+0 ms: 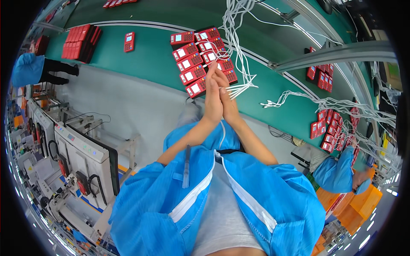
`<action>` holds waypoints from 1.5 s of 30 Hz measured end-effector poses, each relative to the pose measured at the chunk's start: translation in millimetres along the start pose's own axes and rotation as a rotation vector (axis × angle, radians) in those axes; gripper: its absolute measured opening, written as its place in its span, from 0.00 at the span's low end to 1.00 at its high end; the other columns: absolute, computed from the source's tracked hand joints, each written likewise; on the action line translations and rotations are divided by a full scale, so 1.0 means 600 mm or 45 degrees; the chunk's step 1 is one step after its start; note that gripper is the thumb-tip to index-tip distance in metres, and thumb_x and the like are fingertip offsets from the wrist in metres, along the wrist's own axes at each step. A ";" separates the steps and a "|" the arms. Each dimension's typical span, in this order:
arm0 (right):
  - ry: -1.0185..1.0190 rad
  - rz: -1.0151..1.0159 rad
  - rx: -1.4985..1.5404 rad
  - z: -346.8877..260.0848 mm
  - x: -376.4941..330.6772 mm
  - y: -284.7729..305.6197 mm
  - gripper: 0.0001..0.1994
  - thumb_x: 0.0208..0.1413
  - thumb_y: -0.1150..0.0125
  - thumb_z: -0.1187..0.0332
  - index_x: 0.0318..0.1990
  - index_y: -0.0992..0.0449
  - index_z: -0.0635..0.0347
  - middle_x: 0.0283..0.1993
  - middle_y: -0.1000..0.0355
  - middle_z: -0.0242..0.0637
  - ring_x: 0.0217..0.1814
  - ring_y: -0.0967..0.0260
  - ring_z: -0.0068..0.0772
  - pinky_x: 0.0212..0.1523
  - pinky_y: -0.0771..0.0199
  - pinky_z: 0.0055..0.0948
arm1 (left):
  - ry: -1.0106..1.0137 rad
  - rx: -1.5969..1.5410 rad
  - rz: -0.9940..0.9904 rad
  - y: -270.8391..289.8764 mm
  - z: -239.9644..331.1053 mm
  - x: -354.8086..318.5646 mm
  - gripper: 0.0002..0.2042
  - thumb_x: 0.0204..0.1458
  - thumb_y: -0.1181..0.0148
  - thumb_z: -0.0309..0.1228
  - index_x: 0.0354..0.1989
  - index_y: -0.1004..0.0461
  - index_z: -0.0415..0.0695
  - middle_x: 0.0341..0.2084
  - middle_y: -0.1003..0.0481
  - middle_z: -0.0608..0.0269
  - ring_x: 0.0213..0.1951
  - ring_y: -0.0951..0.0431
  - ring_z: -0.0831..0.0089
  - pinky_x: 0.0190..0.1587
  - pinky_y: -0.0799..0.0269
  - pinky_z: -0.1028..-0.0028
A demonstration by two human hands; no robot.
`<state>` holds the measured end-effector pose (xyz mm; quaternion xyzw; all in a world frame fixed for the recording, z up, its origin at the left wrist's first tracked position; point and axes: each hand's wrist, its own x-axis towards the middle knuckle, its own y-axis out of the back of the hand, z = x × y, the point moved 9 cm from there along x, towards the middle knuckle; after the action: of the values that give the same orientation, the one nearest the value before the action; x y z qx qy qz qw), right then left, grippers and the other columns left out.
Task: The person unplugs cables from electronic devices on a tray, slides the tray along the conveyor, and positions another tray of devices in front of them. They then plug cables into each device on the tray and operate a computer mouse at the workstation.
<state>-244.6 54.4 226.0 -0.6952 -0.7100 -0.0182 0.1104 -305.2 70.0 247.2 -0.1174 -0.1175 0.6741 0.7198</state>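
My two hands meet over the near edge of a block of red card terminals [186, 64] with small white screens and dark keypads. My left hand [213, 102] has its fingers pressed together and pointing up, its fingertips at a white cable's plug beside one terminal. Close against it, my right hand [231, 109] is closed around a bunch of white cables [241, 90], whose plug ends fan out to the right. The inner fingers of both hands partly hide each other. More white cables [232, 25] hang over the block from above.
The terminals lie on a green bench [149, 55]. A single terminal [129, 42] and a red stack [79, 42] lie to the left. White cables [290, 97] and more terminals [329, 128] lie right, near a person in blue [335, 170]. Another person [30, 68] stands far left. A metal post [324, 57] crosses the right.
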 end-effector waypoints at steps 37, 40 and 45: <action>-0.544 0.582 -0.079 0.299 0.187 0.350 0.16 0.59 0.42 0.71 0.49 0.31 0.77 0.41 0.27 0.48 0.42 0.25 0.39 0.46 0.20 0.37 | -0.303 2.060 -0.453 0.318 -0.293 0.439 0.29 0.50 0.40 0.52 0.58 0.34 0.51 0.52 0.30 0.61 0.56 0.33 0.60 0.61 0.41 0.60; -0.607 0.430 0.032 0.376 0.262 0.343 0.14 0.57 0.40 0.70 0.43 0.29 0.75 0.39 0.27 0.46 0.39 0.25 0.37 0.44 0.20 0.35 | -0.284 2.106 -0.327 0.318 -0.291 0.427 0.31 0.47 0.39 0.55 0.56 0.32 0.50 0.50 0.29 0.61 0.56 0.33 0.61 0.60 0.40 0.61; -0.615 0.229 0.094 0.461 0.384 0.320 0.13 0.59 0.41 0.70 0.42 0.30 0.74 0.45 0.27 0.56 0.47 0.25 0.47 0.52 0.22 0.40 | -0.521 2.020 -0.265 0.266 -0.269 0.445 0.24 0.49 0.38 0.50 0.50 0.28 0.49 0.49 0.29 0.61 0.54 0.31 0.61 0.58 0.36 0.62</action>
<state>-92.4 337.0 -26.1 -0.7352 -0.6514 0.1842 -0.0358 -385.5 345.2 45.2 0.5624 0.2544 0.4947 0.6118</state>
